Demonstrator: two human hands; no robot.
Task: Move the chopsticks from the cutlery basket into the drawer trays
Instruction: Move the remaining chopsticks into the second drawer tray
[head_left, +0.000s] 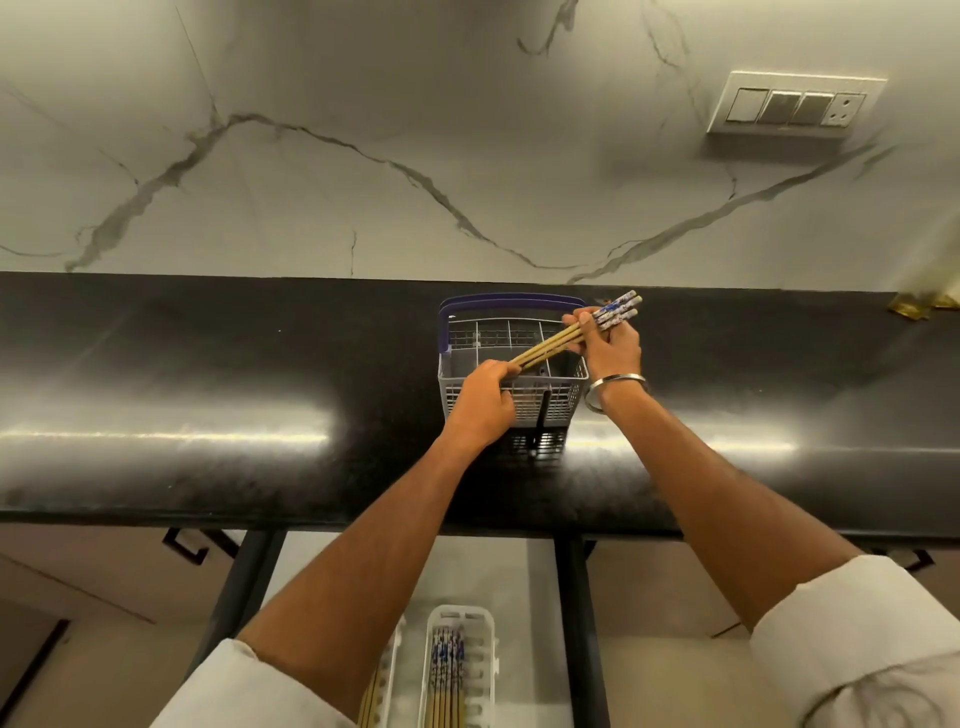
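A bundle of bamboo chopsticks with blue-patterned tops lies slanted above the grey, purple-handled cutlery basket at frame centre, while more chopsticks lie lengthwise in a white drawer tray at bottom centre.

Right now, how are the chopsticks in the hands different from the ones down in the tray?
The held chopsticks hang slanted in the air above the cutlery basket; the tray chopsticks lie flat, side by side, in a white tray. The held ones are pinched by the left hand and right hand; nothing touches the tray ones. Both have blue patterned tops and tan shafts.
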